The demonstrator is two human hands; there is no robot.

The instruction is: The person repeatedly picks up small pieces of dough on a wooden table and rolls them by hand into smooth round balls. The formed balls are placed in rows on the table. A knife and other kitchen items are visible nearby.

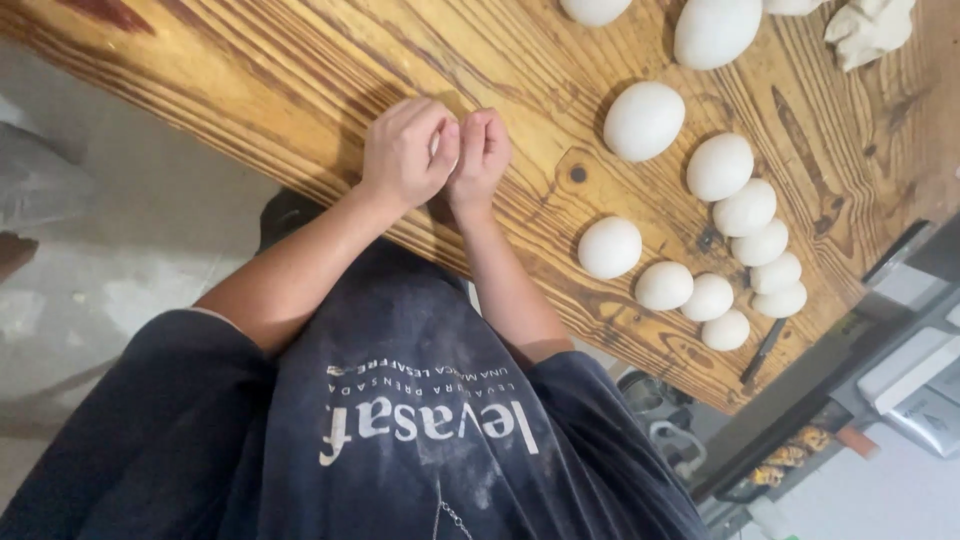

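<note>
My left hand (403, 152) and my right hand (481, 150) are pressed together over the near edge of a wooden table (300, 80). Their fingers curl around a small white piece of dough (441, 148), mostly hidden between them. To the right lie several smooth white dough balls in a curved row that shrinks in size, from a large ball (643, 121) through a mid-sized ball (609, 247) down to a small ball (725, 330).
A rough lump of dough (868, 30) sits at the table's far right corner. A thin dark tool (765, 350) lies near the small balls at the table edge. White appliances (915, 375) stand on a lower surface to the right. Grey floor lies left.
</note>
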